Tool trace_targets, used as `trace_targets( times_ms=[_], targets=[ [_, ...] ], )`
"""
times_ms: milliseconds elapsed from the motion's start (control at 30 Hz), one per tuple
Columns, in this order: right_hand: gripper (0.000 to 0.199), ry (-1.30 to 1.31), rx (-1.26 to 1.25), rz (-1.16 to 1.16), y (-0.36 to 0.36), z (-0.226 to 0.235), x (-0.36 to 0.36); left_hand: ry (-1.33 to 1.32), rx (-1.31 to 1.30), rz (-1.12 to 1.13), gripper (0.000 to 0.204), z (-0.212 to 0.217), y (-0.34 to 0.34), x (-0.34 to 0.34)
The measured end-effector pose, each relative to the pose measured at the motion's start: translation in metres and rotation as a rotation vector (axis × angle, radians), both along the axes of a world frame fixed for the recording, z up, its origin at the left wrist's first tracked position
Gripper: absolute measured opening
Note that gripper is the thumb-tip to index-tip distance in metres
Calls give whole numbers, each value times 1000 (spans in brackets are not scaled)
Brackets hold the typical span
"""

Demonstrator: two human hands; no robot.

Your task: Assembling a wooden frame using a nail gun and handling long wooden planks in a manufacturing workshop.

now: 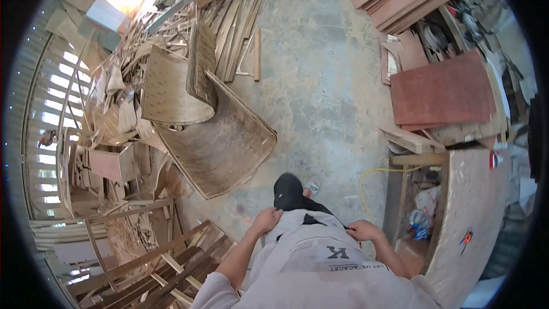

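My left hand point(267, 220) is closed on the front hem of the light grey shirt point(320, 240), at its left side. Opposite it, my right hand point(366, 230) has its fingers closed at the right edge of the same hem, where dark cloth shows by the fingertips. Black trousers point(289, 191) come out below the shirt between the hands, with one light shoe point(313, 185) on the concrete floor. Both forearms are bent, and the hands stay close to the body.
Curved plywood panels point(220, 149) lie ahead on the left, before a heap of scrap wood point(160, 40). A wooden frame point(166, 263) stands at lower left. On the right are reddish boards point(443, 91), a workbench point(469, 212) with an orange-black tool point(466, 241), and a yellow hose point(366, 180).
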State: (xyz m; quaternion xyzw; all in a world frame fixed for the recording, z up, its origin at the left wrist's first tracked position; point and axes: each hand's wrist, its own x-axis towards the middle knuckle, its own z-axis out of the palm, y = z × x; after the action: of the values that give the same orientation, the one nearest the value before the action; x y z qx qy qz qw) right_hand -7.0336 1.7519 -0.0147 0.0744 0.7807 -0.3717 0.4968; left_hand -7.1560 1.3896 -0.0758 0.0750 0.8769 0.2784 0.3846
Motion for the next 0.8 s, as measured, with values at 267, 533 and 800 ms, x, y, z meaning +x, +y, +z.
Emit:
trace_targets(
  times_ms=[267, 533, 800],
  targets=[
    [27, 104, 6, -160, 172, -82, -192, -175, 122, -100, 46, -18, 173, -277],
    [32, 76, 1, -505, 321, -57, -444, -139, 120, -360, 51, -5, 358, -568],
    [34, 100, 0, -488, 502, -101, -689, -334, 131, -424, 44, -100, 505, -783]
  ],
)
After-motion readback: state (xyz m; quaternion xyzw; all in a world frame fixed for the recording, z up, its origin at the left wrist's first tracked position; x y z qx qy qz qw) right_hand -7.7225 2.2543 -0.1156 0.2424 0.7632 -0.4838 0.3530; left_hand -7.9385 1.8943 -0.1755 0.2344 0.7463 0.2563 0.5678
